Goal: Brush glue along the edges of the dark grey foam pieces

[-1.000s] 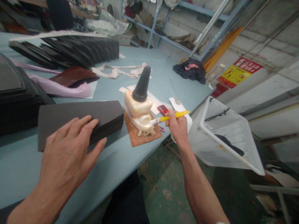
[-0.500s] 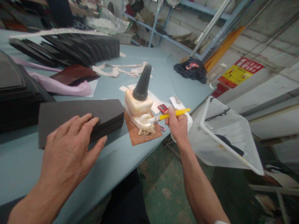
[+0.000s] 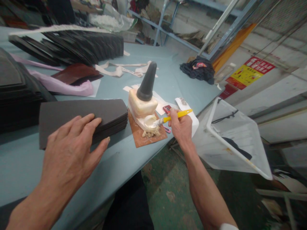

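My left hand (image 3: 74, 143) lies with fingers outstretched over a stack of dark grey sheets (image 3: 81, 110) along the near table edge. In my right hand (image 3: 181, 127) is a brush with a yellow handle (image 3: 177, 114). Its pale-coated bristles are at the opening of a cream-coloured glue pot (image 3: 142, 105), which has a black cone-shaped top (image 3: 146, 83). Beneath the pot is a brown board (image 3: 136, 135), and crusty tan residue (image 3: 151, 132) clings in front of the opening.
More dark sheets (image 3: 79, 46) stand in a leaning row at the back; another pile (image 3: 19, 95) is at the left. Pink cloth (image 3: 62, 84), pale strips (image 3: 117, 71) and a small red box (image 3: 167, 109) lie on the blue table (image 3: 168, 76). A white bin (image 3: 235, 137) stands right.
The brush has shifted slightly left and its handle is a little lower at the pot's opening. My left hand stays on the stack. The whole view has shifted slightly.
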A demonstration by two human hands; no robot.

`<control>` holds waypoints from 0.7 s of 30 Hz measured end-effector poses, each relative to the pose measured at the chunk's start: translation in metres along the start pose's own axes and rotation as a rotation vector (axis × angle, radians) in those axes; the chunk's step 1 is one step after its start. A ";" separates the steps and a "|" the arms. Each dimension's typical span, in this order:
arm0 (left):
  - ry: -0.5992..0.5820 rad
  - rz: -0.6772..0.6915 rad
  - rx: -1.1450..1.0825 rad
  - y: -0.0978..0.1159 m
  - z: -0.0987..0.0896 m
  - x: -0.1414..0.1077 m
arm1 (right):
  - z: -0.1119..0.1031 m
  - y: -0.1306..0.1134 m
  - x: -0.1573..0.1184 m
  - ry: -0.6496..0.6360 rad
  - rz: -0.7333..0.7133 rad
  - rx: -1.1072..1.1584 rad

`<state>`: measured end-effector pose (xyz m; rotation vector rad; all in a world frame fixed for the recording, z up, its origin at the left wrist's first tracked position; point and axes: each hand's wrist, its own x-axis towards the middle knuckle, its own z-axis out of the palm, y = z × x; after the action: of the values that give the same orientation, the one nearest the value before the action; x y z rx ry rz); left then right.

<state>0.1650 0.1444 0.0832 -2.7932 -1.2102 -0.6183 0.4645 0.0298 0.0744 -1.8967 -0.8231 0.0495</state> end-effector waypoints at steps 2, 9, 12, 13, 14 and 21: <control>-0.003 -0.002 -0.004 0.001 0.000 0.000 | -0.005 -0.001 0.002 0.027 -0.011 -0.035; -0.002 0.002 0.012 0.001 0.000 0.000 | -0.009 -0.003 0.001 0.023 -0.025 0.088; -0.010 -0.002 0.014 0.000 0.001 -0.001 | 0.001 0.000 -0.001 -0.009 0.019 0.098; -0.013 -0.003 0.012 -0.001 0.001 -0.001 | 0.002 0.001 -0.001 -0.012 0.032 0.086; -0.016 -0.004 0.007 -0.001 0.001 -0.001 | 0.003 0.002 -0.001 -0.007 0.039 0.073; 0.033 0.024 0.005 -0.002 0.006 -0.003 | -0.015 -0.008 -0.005 0.035 -0.011 0.086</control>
<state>0.1635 0.1446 0.0762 -2.7772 -1.1683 -0.6562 0.4627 0.0173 0.0862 -1.8077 -0.7957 0.0442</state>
